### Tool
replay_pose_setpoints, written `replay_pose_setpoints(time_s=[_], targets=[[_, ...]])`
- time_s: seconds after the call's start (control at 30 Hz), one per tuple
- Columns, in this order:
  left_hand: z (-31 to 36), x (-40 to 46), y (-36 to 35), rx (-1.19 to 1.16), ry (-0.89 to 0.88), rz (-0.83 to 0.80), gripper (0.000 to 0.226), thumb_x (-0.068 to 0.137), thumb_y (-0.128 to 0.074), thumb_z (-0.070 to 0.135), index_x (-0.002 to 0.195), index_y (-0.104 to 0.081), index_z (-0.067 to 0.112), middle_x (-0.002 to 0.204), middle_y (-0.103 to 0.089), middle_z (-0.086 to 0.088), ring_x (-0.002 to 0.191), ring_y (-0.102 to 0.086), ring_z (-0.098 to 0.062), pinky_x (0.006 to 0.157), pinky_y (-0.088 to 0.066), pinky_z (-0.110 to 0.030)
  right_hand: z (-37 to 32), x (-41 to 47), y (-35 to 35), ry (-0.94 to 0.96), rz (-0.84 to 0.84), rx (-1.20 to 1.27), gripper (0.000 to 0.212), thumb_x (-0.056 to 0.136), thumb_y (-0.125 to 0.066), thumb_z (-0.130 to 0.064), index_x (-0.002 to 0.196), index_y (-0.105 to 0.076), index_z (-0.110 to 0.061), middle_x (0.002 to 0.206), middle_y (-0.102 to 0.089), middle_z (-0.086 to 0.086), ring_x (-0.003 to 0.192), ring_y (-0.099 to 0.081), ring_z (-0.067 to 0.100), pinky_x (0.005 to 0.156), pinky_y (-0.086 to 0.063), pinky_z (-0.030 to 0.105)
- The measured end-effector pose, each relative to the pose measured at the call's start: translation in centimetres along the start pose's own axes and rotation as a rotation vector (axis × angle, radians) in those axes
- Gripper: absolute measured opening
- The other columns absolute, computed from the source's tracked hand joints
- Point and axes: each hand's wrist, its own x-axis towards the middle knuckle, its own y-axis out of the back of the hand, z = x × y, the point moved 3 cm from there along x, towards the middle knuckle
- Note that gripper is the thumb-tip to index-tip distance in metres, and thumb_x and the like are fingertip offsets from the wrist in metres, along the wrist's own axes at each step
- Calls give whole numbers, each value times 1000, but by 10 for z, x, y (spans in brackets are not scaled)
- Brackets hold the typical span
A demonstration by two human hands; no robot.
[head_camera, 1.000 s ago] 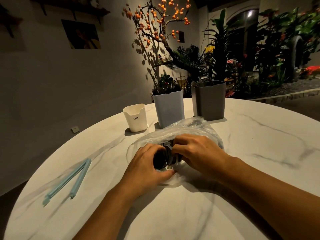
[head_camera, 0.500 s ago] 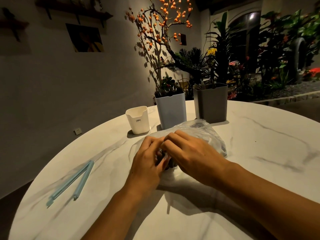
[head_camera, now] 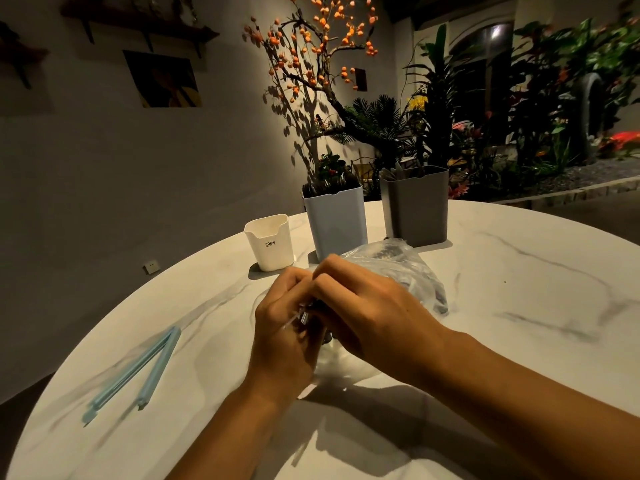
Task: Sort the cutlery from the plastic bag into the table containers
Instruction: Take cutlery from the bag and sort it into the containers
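Both hands [head_camera: 346, 317] now raised together, grip clenched around cutlery [head_camera: 304, 315] at bag mouth [head_camera: 398, 268].

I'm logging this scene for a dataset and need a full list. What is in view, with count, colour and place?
table: one, white marbled, round, under everything
plastic bag: one, clear, table centre, partly under the hands
cutlery: count unclear, dark and shiny, between the hands
white container: one, back left
blue container: one, pale blue, middle, items inside
grey container: one, back right, items inside
bag clip: one, light blue, open, table left
plants: several, behind the table
left hand: grips cutlery
right hand: curled at the bag mouth
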Motion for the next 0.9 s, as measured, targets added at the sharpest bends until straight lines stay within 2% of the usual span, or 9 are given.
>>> replay_pose_setpoints(time_s=[0.07, 0.17, 0.27, 0.37, 0.47, 0.53, 0.67, 0.77, 0.9], targets=[[8, 0, 2, 53, -60, 76, 34, 89, -64, -4, 97, -56, 28, 87, -64, 29, 96, -60, 15, 73, -44, 1, 2, 0, -1, -33, 39, 19, 42, 74, -82, -17, 111, -65, -6, 99, -66, 11, 79, -67, 22, 66, -61, 29], [12, 1, 6, 70, -159, 111, 17, 88, -62, 27, 97, -58, 41, 96, -62, 21, 99, -62, 7, 78, -47, -3, 6, 1, -1, -90, 67, 60, 35, 81, -73, -27, 110, -68, -10, 99, -66, 9, 85, -64, 20, 69, -60, 29], [5, 3, 3, -87, 56, 91, 11, 83, -61, 52, 88, -66, 44, 92, -68, 17, 95, -68, -10, 79, -55, -16, 11, 1, -3, -241, 14, 184, 33, 94, -57, -44, 114, -64, -19, 108, -60, 1, 97, -56, 14, 77, -55, 29], [5, 5, 7, -108, 235, 203, 18, 75, -63, 44, 89, -68, 33, 83, -71, 17, 85, -70, -7, 74, -54, -11, 28, -5, -7, -528, 28, 325, 32, 101, -40, -45, 113, -59, -23, 110, -54, -8, 101, -52, 6, 83, -52, 26], [-5, 8, 11, -295, 423, 276, 33, 71, -68, 43, 93, -74, 19, 79, -74, 5, 81, -72, -14, 84, -57, -28, 51, -19, -9, -768, 0, 401, 26, 103, -41, -36, 107, -64, -23, 105, -58, -8, 98, -55, 5, 83, -53, 23], [-8, 9, 11, -440, 521, 293, 30, 69, -71, 38, 88, -78, 17, 83, -75, -3, 84, -71, -22, 90, -55, -38, 58, -28, -13, -875, -92, 528, 27, 102, -43, -36, 111, -64, -23, 108, -63, -6, 100, -59, 8, 86, -54, 24], [-9, 9, 10, -596, 610, 296, 14, 69, -72, 29, 74, -80, 19, 81, -74, -6, 78, -66, -21, 83, -53, -34, 56, -32, -20, -971, -289, 741, 24, 100, -50, -30, 120, -61, -22, 103, -66, -7, 90, -67, 12, 77, -59, 26], [-11, 8, 9, -630, 651, 312, 19, 73, -72, 27, 85, -78, 13, 84, -74, -6, 76, -65, -18, 78, -53, -30, 53, -31, -18, -980, -313, 744, 24, 97, -58, -16, 119, -61, -23, 96, -66, -10, 77, -67, 5, 66, -57, 18], [-7, 6, -2, -660, 681, 268, 20, 82, -71, 20, 94, -74, 5, 84, -74, -4, 76, -68, -14, 73, -52, -25, 45, -27, -21, -940, -294, 821, 25, 97, -59, -20, 121, -56, -25, 108, -66, -1, 85, -67, 8, 64, -52, 14]])
